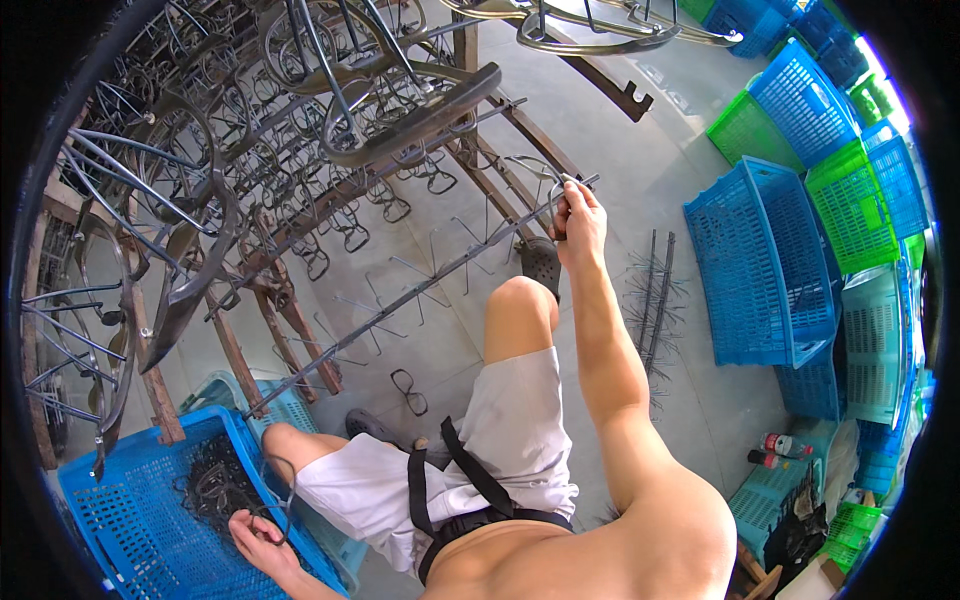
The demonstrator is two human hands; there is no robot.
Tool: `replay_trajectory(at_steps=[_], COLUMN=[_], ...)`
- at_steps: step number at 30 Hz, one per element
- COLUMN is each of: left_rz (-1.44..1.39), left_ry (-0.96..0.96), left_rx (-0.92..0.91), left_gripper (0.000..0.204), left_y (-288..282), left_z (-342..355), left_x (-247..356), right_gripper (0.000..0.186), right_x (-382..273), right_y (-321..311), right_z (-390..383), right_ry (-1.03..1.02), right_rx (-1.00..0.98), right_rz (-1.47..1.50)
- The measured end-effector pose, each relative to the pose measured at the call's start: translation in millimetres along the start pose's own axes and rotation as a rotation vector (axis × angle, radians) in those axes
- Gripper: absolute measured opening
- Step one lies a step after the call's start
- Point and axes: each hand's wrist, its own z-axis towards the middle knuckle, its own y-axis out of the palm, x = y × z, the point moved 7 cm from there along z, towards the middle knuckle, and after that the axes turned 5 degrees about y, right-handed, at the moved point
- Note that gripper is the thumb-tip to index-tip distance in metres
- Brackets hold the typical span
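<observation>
My right hand [580,220] grips the far end of a long thin metal rod [400,303] with wire hooks sticking out along both sides. The rod slants down to the left, and its near end reaches the rim of a blue plastic basket [120,515]. In that basket lies a tangled pile of dark eyeglass frames [215,480]. Over the basket, my left hand [262,543] has its fingers curled round a thin dark eyeglass frame [290,497], whose loop stands up beside my knee. Most of the rod's hooks appear bare.
Metal racks [330,200] hung with many eyeglass frames fill the upper left. One loose eyeglass frame [408,392] lies on the floor. Hooked rods [657,300] lie right of my arm. Blue crates [750,260] and green crates [850,205] are stacked at right, with bottles [785,445] below.
</observation>
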Motion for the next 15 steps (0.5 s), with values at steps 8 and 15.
replay_trajectory(at_steps=[8,15], left_rz=[-0.188,-0.308], left_ry=[-0.179,-0.218], left_rx=[-0.445,-0.607], left_gripper=[0.034,0.021], left_y=[81.3,123.6], left_z=[-22.4,-39.7], left_x=[-12.6,-27.3], right_gripper=[0.023,0.023], right_x=[5.8,-9.1], right_y=[9.8,25.5], right_z=[-5.3,-22.4], right_ry=[-0.146,-0.355], right_rx=[-0.034,-0.021], right_rz=[-0.172,-0.644])
